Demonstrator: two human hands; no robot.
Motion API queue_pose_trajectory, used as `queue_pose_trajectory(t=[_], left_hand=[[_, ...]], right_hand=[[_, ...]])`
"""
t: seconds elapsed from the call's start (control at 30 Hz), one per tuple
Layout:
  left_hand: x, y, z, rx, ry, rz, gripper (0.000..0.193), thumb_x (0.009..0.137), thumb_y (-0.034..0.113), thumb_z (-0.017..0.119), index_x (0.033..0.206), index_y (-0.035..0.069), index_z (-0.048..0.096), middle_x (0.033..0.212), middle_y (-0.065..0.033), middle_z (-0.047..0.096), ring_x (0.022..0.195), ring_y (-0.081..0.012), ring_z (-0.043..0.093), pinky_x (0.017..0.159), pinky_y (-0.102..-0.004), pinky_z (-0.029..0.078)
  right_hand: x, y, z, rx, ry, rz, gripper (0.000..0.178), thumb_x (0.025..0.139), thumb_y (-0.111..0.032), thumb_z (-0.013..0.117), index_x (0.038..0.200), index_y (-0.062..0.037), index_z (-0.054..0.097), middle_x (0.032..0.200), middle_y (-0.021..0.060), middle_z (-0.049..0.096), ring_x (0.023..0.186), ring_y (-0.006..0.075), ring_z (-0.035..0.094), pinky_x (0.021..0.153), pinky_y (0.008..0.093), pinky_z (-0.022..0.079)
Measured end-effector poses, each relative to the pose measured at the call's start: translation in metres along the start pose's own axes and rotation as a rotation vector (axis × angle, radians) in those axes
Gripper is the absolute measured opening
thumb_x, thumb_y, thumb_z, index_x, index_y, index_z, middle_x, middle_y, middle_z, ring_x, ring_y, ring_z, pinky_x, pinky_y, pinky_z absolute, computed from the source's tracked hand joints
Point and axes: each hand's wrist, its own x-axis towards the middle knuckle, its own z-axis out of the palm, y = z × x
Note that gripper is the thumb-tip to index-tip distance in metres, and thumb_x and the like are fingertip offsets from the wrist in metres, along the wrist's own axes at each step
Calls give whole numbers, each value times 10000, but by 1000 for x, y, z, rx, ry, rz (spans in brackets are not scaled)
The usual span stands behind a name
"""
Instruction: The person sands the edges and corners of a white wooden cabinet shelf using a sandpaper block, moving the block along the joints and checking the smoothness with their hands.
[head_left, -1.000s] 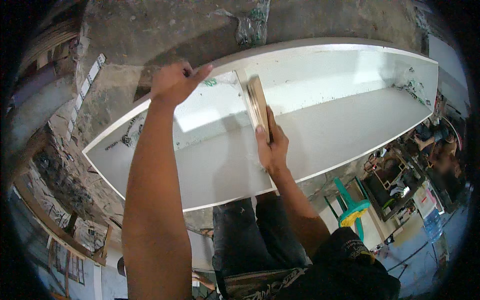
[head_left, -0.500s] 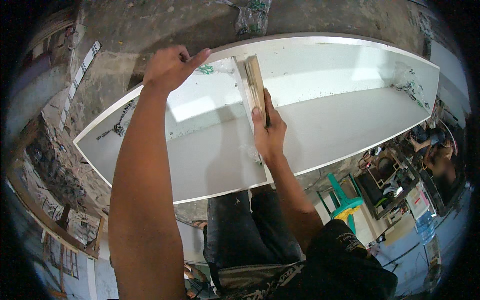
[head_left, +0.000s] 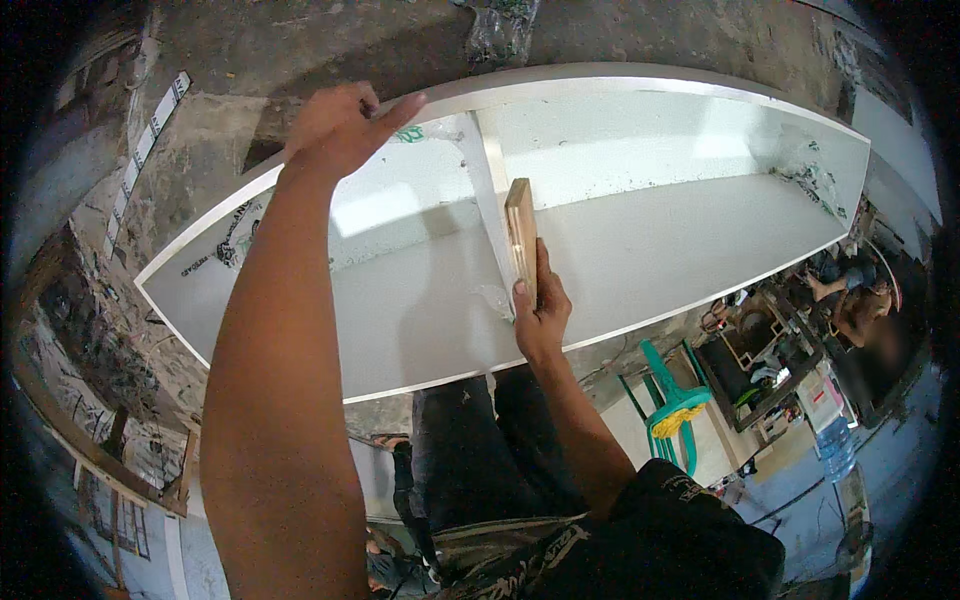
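A long white cabinet box (head_left: 650,215) lies with its hollow side up, and an upright divider (head_left: 485,190) crosses its middle. My right hand (head_left: 545,318) grips a flat wooden block (head_left: 521,230) by its near end, thumb on one side and fingers on the other. The block stands along the divider, about midway between the far and near edges; whether it touches is hard to tell. At the far left rim my left hand (head_left: 340,128) is closed over the edge, fingers curled and thumb stretched to the right. Its fingertips are partly hidden.
Clear plastic film (head_left: 815,180) with print lies in the right corner. More plastic (head_left: 500,30) is on the concrete floor beyond. A green plastic chair (head_left: 672,395) with a yellow cloth stands near right, beside cluttered shelving (head_left: 760,355). Another person (head_left: 865,310) sits far right.
My right hand has drawn the wooden block toward me along the divider, away from the far rim. The left hand stays on the far edge.
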Motion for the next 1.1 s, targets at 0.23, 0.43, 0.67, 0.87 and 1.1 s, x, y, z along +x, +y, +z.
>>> queue_pose_trajectory(t=[0.23,0.43,0.67,0.87,1.1], left_hand=[[0,11,1,37,40,76,744,783,779,639,858,44,724,782,-181,702,754,-312,699,735,-451,549],[1,3,3,84,19,48,852,741,872,571,839,37,710,828,-159,718,826,-309,708,803,-429,558],[-5,7,8,35,80,60,765,764,806,635,879,53,713,774,-175,704,757,-332,704,751,-452,557],[-5,4,11,38,35,14,861,704,892,589,805,42,688,810,-170,709,792,-311,708,765,-427,563],[3,-1,9,55,62,51,868,702,900,576,821,50,704,777,-163,705,782,-307,709,767,-418,562]], right_hand=[[73,-36,10,159,-4,27,604,994,-280,582,1533,-69,408,1134,171,678,1032,198,622,916,340,494],[70,-40,13,67,-16,68,608,988,-303,587,1511,-38,426,1273,263,647,1168,246,625,979,329,478],[68,-42,12,140,11,8,613,997,-305,572,1496,17,422,1371,260,587,1272,269,565,1041,342,445],[68,-49,12,38,4,37,604,1002,-324,551,1504,-12,426,1298,263,635,1181,239,621,976,333,484],[72,-64,12,22,-53,251,541,997,-220,558,1492,-26,458,1224,147,673,1018,119,564,926,274,465]])
